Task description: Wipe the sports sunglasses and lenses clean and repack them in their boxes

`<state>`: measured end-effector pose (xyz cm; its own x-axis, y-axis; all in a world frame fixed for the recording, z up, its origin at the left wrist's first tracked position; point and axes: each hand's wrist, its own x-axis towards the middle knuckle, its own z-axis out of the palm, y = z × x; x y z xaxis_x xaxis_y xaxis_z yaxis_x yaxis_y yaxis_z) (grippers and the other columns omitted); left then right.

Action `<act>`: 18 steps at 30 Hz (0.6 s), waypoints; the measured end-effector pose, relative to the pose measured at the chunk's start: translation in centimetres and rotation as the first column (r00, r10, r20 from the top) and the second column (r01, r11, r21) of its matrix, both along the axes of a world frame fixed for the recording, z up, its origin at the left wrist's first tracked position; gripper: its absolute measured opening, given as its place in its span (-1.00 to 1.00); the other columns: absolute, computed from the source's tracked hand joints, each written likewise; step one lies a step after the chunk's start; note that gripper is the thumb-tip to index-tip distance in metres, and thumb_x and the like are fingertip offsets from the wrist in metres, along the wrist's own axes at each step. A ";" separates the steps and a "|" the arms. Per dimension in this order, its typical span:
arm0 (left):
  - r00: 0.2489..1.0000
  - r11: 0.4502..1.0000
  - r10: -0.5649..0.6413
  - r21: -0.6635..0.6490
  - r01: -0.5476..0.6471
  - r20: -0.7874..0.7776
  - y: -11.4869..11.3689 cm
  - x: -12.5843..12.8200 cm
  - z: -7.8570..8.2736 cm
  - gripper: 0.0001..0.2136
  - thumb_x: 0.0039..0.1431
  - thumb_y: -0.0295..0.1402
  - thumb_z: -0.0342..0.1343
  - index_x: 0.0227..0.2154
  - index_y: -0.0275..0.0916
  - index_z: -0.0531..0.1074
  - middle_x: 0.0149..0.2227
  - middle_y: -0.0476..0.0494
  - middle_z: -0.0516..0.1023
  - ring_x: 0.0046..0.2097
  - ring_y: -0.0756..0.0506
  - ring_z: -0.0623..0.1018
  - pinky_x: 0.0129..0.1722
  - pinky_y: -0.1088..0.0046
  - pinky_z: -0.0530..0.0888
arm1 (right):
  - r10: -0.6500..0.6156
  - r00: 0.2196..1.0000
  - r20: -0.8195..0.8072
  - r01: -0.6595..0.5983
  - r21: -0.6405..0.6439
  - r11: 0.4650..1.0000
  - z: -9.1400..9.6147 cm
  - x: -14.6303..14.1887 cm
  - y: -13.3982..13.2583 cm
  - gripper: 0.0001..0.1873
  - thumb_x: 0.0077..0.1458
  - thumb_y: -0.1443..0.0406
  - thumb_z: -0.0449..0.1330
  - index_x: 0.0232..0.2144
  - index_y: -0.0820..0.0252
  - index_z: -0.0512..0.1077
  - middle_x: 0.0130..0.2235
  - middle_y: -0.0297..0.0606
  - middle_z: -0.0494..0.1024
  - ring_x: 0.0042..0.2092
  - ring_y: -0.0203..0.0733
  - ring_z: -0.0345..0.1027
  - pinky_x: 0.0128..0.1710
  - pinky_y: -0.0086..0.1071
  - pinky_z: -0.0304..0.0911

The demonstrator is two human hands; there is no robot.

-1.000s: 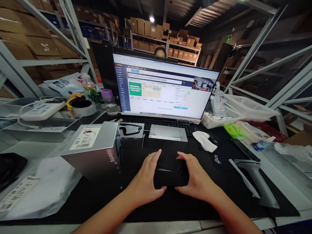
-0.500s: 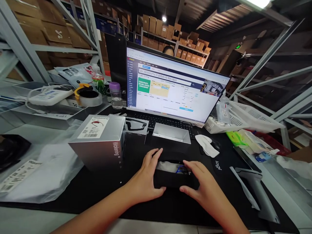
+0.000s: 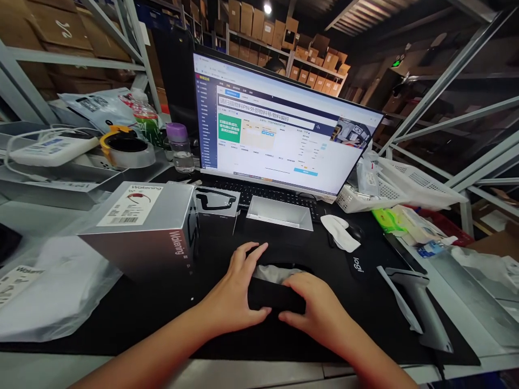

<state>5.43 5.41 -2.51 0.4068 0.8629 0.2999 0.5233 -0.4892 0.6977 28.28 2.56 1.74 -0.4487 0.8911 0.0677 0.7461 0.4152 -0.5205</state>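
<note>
A small black case [image 3: 272, 294] lies on the black desk mat [image 3: 227, 335] in front of me, its lid raised so that pale grey lining shows inside. My left hand [image 3: 233, 294] grips its left end, fingers curled over the top. From the right, my right hand [image 3: 316, 308] lies over the case's front edge with fingers bent onto it. A silver box [image 3: 141, 229] with a white label stands just left of my hands. Behind the case sit an open silver tray [image 3: 279, 213] and a black keyboard [image 3: 243, 190].
A large lit monitor [image 3: 284, 132] stands behind the keyboard. A grey handheld scanner [image 3: 417, 302] lies at right, with white baskets [image 3: 389, 186] beyond. A white cloth [image 3: 338, 232] covers a mouse. White bags [image 3: 52, 297], tape roll [image 3: 127, 151] and bottles [image 3: 178, 146] crowd the left.
The case's lid has come up, showing the pale lining. My right hand slid from the case's right side onto its front edge. The camera shifted a little.
</note>
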 end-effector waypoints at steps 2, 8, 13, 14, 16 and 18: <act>1.000 1.000 0.006 0.004 -0.006 0.006 0.1 0.0 0.0 0.04 -0.12 -0.34 0.34 0.39 -0.06 -0.14 0.31 -0.32 0.01 0.33 -0.36 0.19 0.29 -0.04 0.31 | 0.012 1.000 -0.028 -0.012 0.022 1.000 -0.2 -0.1 0.2 -0.61 -0.10 0.33 0.48 -0.18 0.11 0.50 -0.16 -0.24 0.61 -0.14 -0.02 0.49 -0.12 -0.19 0.40; 0.999 1.000 -0.008 0.024 0.007 0.047 0.6 -0.1 0.1 -0.06 -0.17 -0.35 0.33 0.32 -0.13 0.01 0.20 -0.32 0.10 0.27 -0.35 0.26 0.27 -0.03 0.33 | -0.034 0.996 -0.084 0.058 0.308 0.950 -1.3 0.0 0.5 -0.53 -0.12 0.35 0.45 -0.12 0.04 0.46 0.03 -0.10 0.39 0.06 0.12 0.35 0.02 -0.02 0.37; 0.994 0.999 -0.036 0.042 0.032 0.103 0.6 0.0 -0.2 -0.09 -0.23 -0.36 0.35 0.23 -0.13 0.04 0.16 -0.30 0.10 0.23 -0.33 0.25 0.25 -0.01 0.35 | -0.057 0.998 -0.011 0.057 0.392 0.918 -1.5 0.7 1.4 -0.19 -0.18 0.07 0.51 0.05 0.05 0.23 0.41 0.02 -0.22 0.42 0.45 -0.33 0.29 0.40 -0.14; 0.993 0.999 -0.039 0.041 0.035 0.107 0.7 0.1 -0.2 -0.08 -0.24 -0.37 0.36 0.23 -0.14 0.03 0.15 -0.30 0.09 0.23 -0.33 0.25 0.25 0.00 0.36 | -0.039 0.999 -0.021 0.044 0.321 0.946 -1.5 0.9 1.6 -0.10 -0.17 0.02 0.49 0.11 0.08 0.14 0.43 0.07 -0.31 0.44 0.41 -0.37 0.29 0.37 -0.11; 0.993 0.999 -0.039 0.028 0.036 0.109 0.7 0.2 -0.3 -0.07 -0.26 -0.37 0.36 0.23 -0.15 0.03 0.14 -0.30 0.08 0.23 -0.33 0.23 0.26 -0.01 0.35 | -0.020 0.997 -0.068 0.033 0.198 0.980 -1.5 1.3 2.1 -0.06 -0.13 -0.05 0.46 0.12 0.11 0.05 0.44 0.16 -0.34 0.45 0.31 -0.34 0.29 0.25 0.00; 0.993 1.000 -0.025 0.005 0.024 0.118 0.7 0.3 -0.3 -0.04 -0.26 -0.36 0.38 0.25 -0.15 0.01 0.15 -0.30 0.06 0.25 -0.35 0.21 0.27 -0.03 0.33 | -0.003 0.993 -0.122 0.022 0.155 0.988 -1.4 1.6 2.6 -0.19 -0.11 -0.08 0.43 0.00 0.10 0.13 0.43 0.14 -0.26 0.45 0.24 -0.28 0.29 0.14 0.06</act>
<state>5.72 6.12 -2.78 0.3892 0.8519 0.3502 0.4253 -0.5035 0.7521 29.90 5.16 0.29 -0.4173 0.8712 0.2588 0.6874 0.4888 -0.5372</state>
